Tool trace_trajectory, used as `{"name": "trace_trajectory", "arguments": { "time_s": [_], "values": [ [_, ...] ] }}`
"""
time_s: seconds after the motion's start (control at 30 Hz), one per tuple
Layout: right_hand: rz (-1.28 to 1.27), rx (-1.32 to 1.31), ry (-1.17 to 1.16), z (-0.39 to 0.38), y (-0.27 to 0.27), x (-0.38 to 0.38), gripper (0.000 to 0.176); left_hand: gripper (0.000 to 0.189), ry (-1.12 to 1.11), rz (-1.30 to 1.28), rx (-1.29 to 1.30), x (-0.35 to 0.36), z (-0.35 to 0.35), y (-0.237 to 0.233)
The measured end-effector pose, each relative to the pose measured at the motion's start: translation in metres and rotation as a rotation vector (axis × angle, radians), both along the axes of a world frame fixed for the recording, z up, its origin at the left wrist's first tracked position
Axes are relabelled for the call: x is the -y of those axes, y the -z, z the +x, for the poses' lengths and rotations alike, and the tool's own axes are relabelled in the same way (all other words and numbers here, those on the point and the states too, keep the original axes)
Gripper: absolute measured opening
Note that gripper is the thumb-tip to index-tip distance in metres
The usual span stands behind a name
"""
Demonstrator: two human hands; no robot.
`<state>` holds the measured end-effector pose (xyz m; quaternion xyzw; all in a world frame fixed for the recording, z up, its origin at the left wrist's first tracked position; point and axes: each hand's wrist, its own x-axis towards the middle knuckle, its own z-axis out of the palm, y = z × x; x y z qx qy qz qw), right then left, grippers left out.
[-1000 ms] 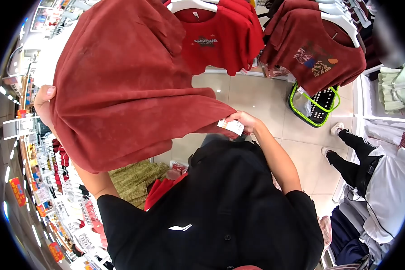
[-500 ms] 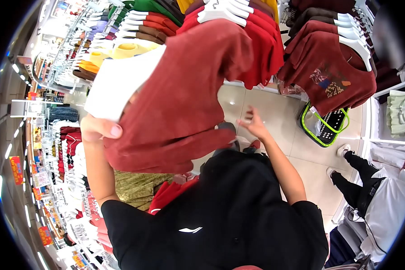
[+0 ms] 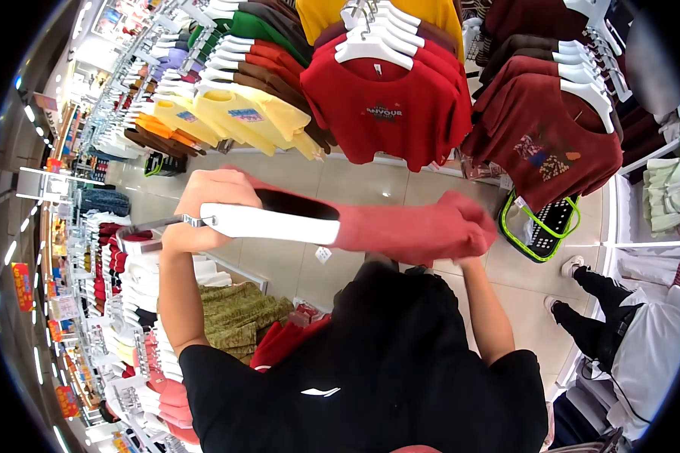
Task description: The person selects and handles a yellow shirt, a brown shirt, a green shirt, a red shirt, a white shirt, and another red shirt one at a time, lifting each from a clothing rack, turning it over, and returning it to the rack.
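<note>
In front of my chest my left hand (image 3: 208, 208) is closed round the neck end of a white hanger (image 3: 279, 224) and the cloth beside it. The hanger's metal hook points left. On it hangs a dusty red top (image 3: 415, 229), seen nearly edge-on and stretched out to the right, with the dark inside of its neck opening showing. My right forearm rises to the right end of the top, where the cloth bunches. The fingers of my right hand are hidden behind that cloth.
Red tops (image 3: 389, 113) on white hangers hang ahead, with yellow tops (image 3: 249, 113) left of them and maroon tops (image 3: 551, 136) right. A black and green basket (image 3: 533, 238) stands on the floor. At right is a person in a white shirt (image 3: 653, 362). Olive garments (image 3: 238, 317) lie lower left.
The dusty red top has turned from facing flat to edge-on and dropped lower. My left hand shifted right and closed round the hanger. My right hand, open before, went behind the cloth.
</note>
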<state>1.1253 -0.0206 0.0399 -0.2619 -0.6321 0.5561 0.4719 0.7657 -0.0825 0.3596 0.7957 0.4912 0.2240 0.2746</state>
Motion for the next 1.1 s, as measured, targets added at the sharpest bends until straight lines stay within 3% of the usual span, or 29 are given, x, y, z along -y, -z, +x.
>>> {"name": "trace_trajectory", "arguments": {
  "time_s": [0.07,0.17,0.23,0.3,0.33,0.4,0.43,0.5,0.57,0.63,0.73,0.8,0.83,0.87,0.97,1.1],
  "values": [
    [-0.162,-0.002,-0.153,0.003,0.020,0.020,0.033,0.013,-0.095,0.143,-0.037,0.000,-0.011,0.012],
    [0.358,0.052,-0.317,-0.007,-0.024,0.035,0.046,0.016,-0.274,0.365,0.106,-0.002,-0.028,0.045],
    [0.519,0.121,-0.516,-0.011,-0.042,0.037,0.047,0.028,-0.356,0.595,0.211,-0.009,-0.033,0.066],
    [0.125,-0.012,-0.770,-0.036,-0.073,0.045,0.053,0.042,-0.479,0.836,0.182,-0.020,-0.040,0.082],
    [0.305,0.071,-0.753,-0.045,-0.079,0.046,0.048,0.041,-0.552,0.902,0.326,-0.028,-0.041,0.090],
    [0.337,-0.067,-0.712,-0.071,-0.069,0.065,0.047,0.041,-0.691,0.920,0.346,-0.030,-0.037,0.084],
    [0.346,-0.021,-0.777,-0.081,-0.073,0.069,0.042,0.032,-0.758,0.911,0.208,-0.026,-0.040,0.081],
    [0.308,0.120,-0.879,-0.096,-0.087,0.075,0.033,0.032,-0.802,0.721,0.625,-0.033,-0.027,0.079],
    [0.417,0.273,-0.843,-0.107,-0.075,0.071,0.029,0.047,-0.721,0.563,0.899,-0.045,-0.052,0.094],
    [0.546,0.376,-0.749,-0.120,-0.030,0.076,0.023,0.051,-0.647,0.501,1.134,-0.050,-0.019,0.077],
    [0.437,0.577,-0.808,-0.098,-0.021,0.054,0.060,0.053,-0.552,0.413,1.413,-0.052,-0.006,0.076],
    [0.358,0.537,-0.740,-0.077,-0.005,0.038,0.082,0.051,-0.481,0.306,1.580,-0.050,-0.003,0.078],
    [0.272,0.543,-0.686,-0.071,-0.008,0.025,0.086,0.050,-0.441,0.230,1.663,-0.048,0.002,0.076],
    [0.192,0.407,-0.558,-0.066,-0.014,0.013,0.086,0.049,-0.400,0.151,1.745,-0.045,0.005,0.076],
    [0.166,0.433,-0.045,-0.060,-0.031,-0.027,0.095,0.048,-0.277,0.020,1.828,-0.043,0.005,0.082],
    [0.171,0.383,0.208,-0.062,-0.065,-0.067,0.112,0.048,-0.177,-0.096,1.910,-0.044,0.021,0.083]
  ]
}}
